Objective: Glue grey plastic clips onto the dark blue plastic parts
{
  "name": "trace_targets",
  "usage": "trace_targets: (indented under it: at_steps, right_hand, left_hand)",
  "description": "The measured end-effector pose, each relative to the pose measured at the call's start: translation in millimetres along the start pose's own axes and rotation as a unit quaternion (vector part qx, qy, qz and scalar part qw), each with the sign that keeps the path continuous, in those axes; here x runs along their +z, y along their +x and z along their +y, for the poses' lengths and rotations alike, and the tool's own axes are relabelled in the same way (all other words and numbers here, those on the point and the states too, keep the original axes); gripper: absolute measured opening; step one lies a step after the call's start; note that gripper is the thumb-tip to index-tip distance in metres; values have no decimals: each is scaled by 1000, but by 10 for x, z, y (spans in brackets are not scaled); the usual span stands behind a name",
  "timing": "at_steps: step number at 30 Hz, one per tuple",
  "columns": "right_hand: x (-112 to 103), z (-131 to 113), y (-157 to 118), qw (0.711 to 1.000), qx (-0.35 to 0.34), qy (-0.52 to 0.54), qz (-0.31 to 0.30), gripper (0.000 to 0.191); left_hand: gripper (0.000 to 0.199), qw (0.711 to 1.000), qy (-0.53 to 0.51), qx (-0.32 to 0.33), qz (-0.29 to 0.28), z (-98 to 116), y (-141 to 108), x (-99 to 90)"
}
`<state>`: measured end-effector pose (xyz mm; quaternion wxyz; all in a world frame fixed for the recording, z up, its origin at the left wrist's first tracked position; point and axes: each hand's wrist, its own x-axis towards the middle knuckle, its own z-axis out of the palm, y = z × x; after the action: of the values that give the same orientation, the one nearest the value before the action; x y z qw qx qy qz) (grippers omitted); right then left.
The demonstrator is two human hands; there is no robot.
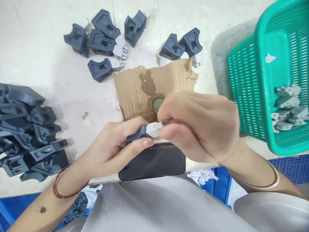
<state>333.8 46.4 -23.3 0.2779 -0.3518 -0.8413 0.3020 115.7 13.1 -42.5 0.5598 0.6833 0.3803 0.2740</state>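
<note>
My left hand (pixel 120 145) is closed round a dark grey plastic part (pixel 138 134), thumb and forefinger pressing its sides. A white plastic piece (pixel 153 129) sticks out of that part to the right. My right hand (pixel 200 125) is closed, its thumb and bent forefinger pinching at the right end of the white piece; whatever else lies within its fingers is hidden. Just beyond the hands lies a torn piece of cardboard (pixel 130 87) with wet stains and a bottle cap (pixel 158 104) on it. Beneath the hands is a black smartphone (pixel 154 162).
Several dark parts with white pieces attached (pixel 101 42) lie at the back. A pile of dark grey parts (pixel 29 132) sits at left. To the right stands a green basket (pixel 263 80) holding white pieces (pixel 288 103). Blue crates (pixel 217 187) are below the table's front edge.
</note>
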Motion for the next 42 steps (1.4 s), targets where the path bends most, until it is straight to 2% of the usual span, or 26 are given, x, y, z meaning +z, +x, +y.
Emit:
trace_targets:
  at_steps: [4, 7, 10, 14, 19, 22, 24, 26, 28, 30, 32, 34, 36, 38, 40, 42]
  right_hand:
    - [9, 33, -9, 993, -30, -79, -82, 51]
    - [26, 31, -15, 992, -21, -77, -100, 51]
    - [34, 21, -23, 991, -19, -85, -103, 48]
    - [118, 24, -52, 990, -26, -119, -77, 47]
    - [197, -3, -15, 992, -3, -114, -60, 57]
    - [-44, -104, 27, 996, 37, -61, -61, 54]
    - [-347, -177, -25, 993, 103, -45, -44, 43]
    - [-691, -187, -181, 979, 182, -87, -18, 30]
    - [-990, -108, -421, 946, 259, -192, -3, 25]
    - [-1187, 31, -671, 899, 345, -266, -34, 29]
    - [-1272, 171, -856, 864, 407, -286, -80, 31]
    - [-1280, 274, -947, 842, 447, -282, -109, 29]
    - [-1260, 345, -981, 825, 473, -286, -117, 26]
    - [-1253, 418, -1022, 814, 482, -304, -115, 20]
    - [-1273, 515, -1102, 826, 454, -321, -95, 12]
    - [-1314, 619, -1206, 865, 388, -312, -60, 5]
  left_hand:
    - [24, 1000, 26, -9, -10, 40, 30, -14]
    - [25, 999, 31, -19, -26, 54, 35, -23]
    - [28, 999, 6, -30, -37, 39, 23, -27]
    - [32, 998, -19, -51, -33, 9, 7, -23]
    - [30, 998, -19, -55, -17, 26, 3, -38]
    - [28, 996, -56, -73, -1, 35, -31, -75]
    - [22, 990, -108, -93, 21, 36, -61, -119]
    - [26, 985, -137, -91, 42, 42, -81, -175]
    - [36, 987, -120, -79, 69, 70, -85, -229]
    - [49, 985, -54, -100, 126, 124, -72, -267]
    - [56, 967, 52, -152, 196, 192, -47, -287]
    - [51, 934, 181, -181, 251, 248, -7, -300]
    - [43, 891, 306, -180, 284, 276, 46, -314]
    - [40, 847, 397, -202, 291, 271, 101, -331]
    - [35, 816, 440, -245, 283, 242, 143, -346]
    - [32, 807, 453, -271, 265, 204, 160, -352]
